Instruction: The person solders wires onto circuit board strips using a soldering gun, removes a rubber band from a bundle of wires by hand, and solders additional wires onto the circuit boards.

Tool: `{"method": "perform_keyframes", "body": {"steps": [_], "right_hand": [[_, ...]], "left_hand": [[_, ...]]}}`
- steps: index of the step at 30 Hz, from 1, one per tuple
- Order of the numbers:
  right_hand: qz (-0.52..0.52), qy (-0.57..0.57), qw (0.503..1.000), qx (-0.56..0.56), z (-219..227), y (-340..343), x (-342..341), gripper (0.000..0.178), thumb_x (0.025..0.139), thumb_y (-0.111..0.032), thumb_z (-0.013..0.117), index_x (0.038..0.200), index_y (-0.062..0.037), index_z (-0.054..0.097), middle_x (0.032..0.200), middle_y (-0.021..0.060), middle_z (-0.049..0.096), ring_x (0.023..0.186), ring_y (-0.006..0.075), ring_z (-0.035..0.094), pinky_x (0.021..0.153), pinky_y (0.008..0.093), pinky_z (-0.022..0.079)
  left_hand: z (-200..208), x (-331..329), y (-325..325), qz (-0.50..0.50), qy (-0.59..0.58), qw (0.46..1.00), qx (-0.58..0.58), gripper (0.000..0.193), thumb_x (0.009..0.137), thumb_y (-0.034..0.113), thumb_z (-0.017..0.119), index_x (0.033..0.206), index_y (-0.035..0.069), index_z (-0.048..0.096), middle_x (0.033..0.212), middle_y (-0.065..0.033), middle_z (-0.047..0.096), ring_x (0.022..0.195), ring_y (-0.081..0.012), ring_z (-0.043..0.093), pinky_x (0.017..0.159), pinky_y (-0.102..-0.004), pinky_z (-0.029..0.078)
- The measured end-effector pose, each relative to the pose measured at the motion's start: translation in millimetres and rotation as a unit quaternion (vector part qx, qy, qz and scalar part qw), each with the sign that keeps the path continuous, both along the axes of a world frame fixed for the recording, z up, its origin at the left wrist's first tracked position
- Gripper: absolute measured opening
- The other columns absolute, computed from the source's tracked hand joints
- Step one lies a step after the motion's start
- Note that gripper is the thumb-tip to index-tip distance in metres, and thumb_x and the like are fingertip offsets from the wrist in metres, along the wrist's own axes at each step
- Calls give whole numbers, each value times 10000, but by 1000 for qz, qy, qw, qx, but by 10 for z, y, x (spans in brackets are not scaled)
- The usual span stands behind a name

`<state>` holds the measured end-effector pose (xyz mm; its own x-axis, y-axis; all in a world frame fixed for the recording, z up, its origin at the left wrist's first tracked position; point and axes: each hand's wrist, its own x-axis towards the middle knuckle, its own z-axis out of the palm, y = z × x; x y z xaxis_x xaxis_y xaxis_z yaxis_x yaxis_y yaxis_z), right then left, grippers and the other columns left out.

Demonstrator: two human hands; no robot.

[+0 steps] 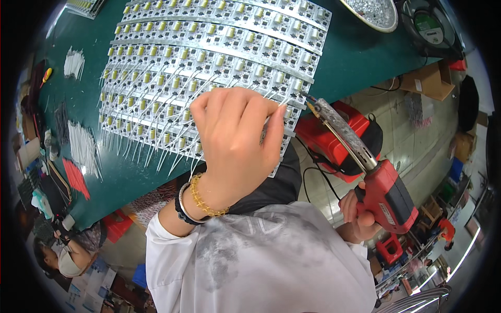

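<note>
A panel of white circuit boards [224, 32] in rows, dotted with yellow components, lies on a green table. Thin white wires [162, 148] stick out from its lower rows toward me. Over the lower right of the panel, my left hand [237, 130] is closed, thumb and forefinger pinching a white wire at a board's edge. My right hand [360, 216] grips a red and black soldering gun [387, 195]. Its long metal barrel points up and left, the tip close to the pinched wire; whether they touch I cannot tell.
Bundles of white wires [83, 148] and red wires [76, 178] lie on the green table [122, 190] at left. A bowl of silvery scraps [373, 13] and a dark round device [430, 26] stand at far right. Below the table edge is a red stool [334, 138]; another person [73, 255] sits lower left.
</note>
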<state>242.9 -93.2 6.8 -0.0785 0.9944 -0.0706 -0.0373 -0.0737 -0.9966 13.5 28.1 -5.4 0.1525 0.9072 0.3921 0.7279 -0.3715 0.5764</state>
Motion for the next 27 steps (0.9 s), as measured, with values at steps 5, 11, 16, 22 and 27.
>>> {"method": "perform_keyframes", "body": {"steps": [5, 11, 16, 22, 27], "right_hand": [[-81, 63, 994, -31, -2, -66, -38, 775, 827, -541, 598, 1227, 97, 413, 489, -14, 455, 390, 95, 436, 431, 246, 367], [-104, 56, 992, -42, -41, -138, -2, 714, 818, -532, 615, 1148, 78, 445, 489, -12, 452, 384, 99, 424, 423, 244, 355], [-89, 24, 995, -42, -13, -112, -23, 697, 815, -529, 620, 1111, 80, 455, 486, -10, 452, 382, 102, 424, 422, 246, 356], [-11, 16, 995, -98, -168, -335, 299, 661, 775, -620, 615, 1099, -55, 501, 702, -10, 503, 657, 101, 478, 619, 251, 365], [-27, 172, 977, -127, -288, -472, 362, 574, 802, -575, 628, 1033, -55, 554, 855, -17, 536, 824, 100, 481, 718, 249, 371]], "left_hand": [[-15, 72, 17, -3, -6, 1000, 26, 151, 697, 18, 711, 710, 84, 576, 694, -23, 517, 712, -221, 493, 770, -361, 333], [-20, 97, 30, -5, 23, 1000, 19, 157, 684, 18, 701, 694, 95, 564, 666, -12, 494, 693, -216, 481, 750, -351, 332], [-45, 101, 27, -2, 22, 999, 28, 175, 678, 7, 692, 676, 99, 544, 645, -9, 469, 670, -216, 468, 729, -348, 332], [-27, 109, 40, -4, 27, 999, 25, 184, 672, 9, 694, 670, 95, 532, 642, -15, 462, 673, -219, 462, 725, -354, 330], [-10, 95, 48, -10, 24, 1000, 18, 186, 675, 11, 696, 665, 92, 529, 639, -17, 453, 678, -219, 458, 728, -356, 327]]}}
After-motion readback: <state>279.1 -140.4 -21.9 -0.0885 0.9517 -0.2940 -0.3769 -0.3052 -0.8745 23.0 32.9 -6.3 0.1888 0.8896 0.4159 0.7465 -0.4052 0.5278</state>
